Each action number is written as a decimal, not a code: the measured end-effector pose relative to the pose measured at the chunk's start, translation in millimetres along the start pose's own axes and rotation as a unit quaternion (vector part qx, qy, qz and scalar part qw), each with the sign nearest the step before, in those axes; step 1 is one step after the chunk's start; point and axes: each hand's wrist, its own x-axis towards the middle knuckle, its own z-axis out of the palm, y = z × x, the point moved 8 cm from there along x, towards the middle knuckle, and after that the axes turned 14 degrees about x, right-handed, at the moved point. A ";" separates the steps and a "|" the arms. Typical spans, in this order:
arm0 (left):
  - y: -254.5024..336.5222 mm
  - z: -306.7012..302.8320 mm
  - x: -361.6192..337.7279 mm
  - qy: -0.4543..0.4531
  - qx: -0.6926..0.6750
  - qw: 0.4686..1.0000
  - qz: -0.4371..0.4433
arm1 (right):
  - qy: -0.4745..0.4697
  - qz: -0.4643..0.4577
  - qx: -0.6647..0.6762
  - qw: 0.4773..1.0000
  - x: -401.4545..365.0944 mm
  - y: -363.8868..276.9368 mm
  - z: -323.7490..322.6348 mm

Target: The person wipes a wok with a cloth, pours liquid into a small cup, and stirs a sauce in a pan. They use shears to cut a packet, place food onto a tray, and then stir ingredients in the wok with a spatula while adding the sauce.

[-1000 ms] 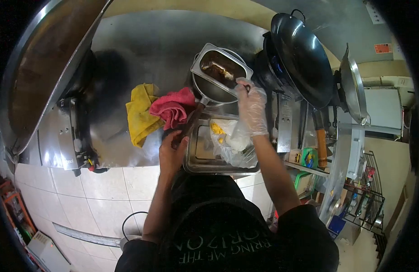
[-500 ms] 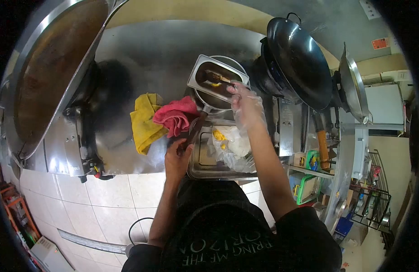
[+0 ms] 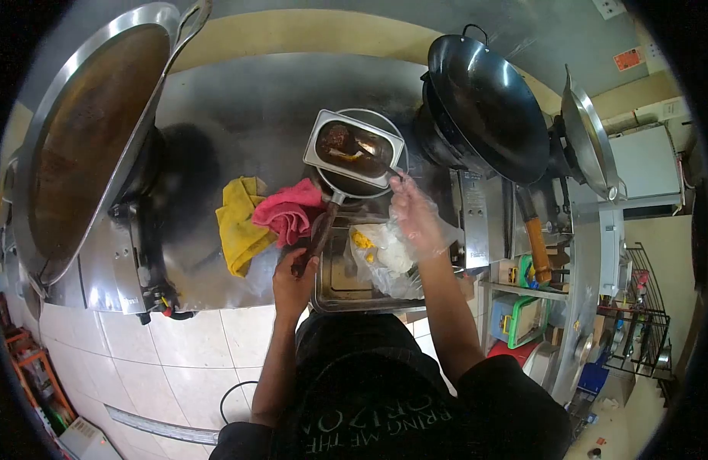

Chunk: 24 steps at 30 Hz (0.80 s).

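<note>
My left hand (image 3: pixel 294 280) is wrapped round the brown handle (image 3: pixel 320 236) of a round metal saucepan (image 3: pixel 367 194). A rectangular steel food container (image 3: pixel 313 159) rests across the top of the pan, tilted, with brown sauce and a dark lump (image 3: pixel 337 138) in it. Wearing a clear plastic glove, my right hand (image 3: pixel 417 215) grips a thin dark utensil (image 3: pixel 383 162) whose far end dips into the sauce. Below that hand, an opened plastic bag (image 3: pixel 404 285) with white rice (image 3: pixel 394 251) and yellow food (image 3: pixel 362 239) lies in a metal tray (image 3: pixel 331 304).
Pink (image 3: pixel 289 211) and yellow cloths (image 3: pixel 243 230) lie left of the pan on the steel counter (image 3: pixel 254 100). A huge pan of brown liquid (image 3: pixel 101 123) stands at far left. At the right are a black wok (image 3: pixel 488 107) and another metal pan (image 3: pixel 588 138) on burners.
My gloved right hand has drawn down a little from the container, and more of the utensil shows. The dark lump in the sauce now shows clearly. My left hand keeps its hold.
</note>
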 end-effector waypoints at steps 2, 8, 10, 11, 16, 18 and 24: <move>-0.2 -2.3 0.0 -0.003 -0.003 1.000 -0.005 | 0.009 0.004 0.010 1.000 0.4 3.9 -3.2; -3.2 0.9 0.3 -0.001 -0.019 1.000 0.010 | 0.042 -0.011 0.008 0.999 -1.3 2.5 -7.3; -2.2 0.4 0.3 -0.013 -0.016 1.000 -0.001 | 0.038 -0.011 0.014 0.999 3.2 1.2 -16.6; -1.0 -0.4 0.6 -0.011 -0.008 1.000 0.003 | 0.033 -0.011 0.024 0.999 3.7 2.0 -17.2; -5.3 1.2 1.6 -0.015 0.028 0.999 0.010 | 0.047 -0.022 0.039 0.998 1.8 7.8 -20.4; -4.6 1.0 0.3 -0.007 0.008 1.000 0.015 | 0.025 -0.026 0.049 0.998 1.6 9.5 -17.5; -4.1 2.8 0.6 -0.025 0.010 1.000 0.009 | 0.031 -0.039 0.043 0.998 -0.6 10.8 -15.4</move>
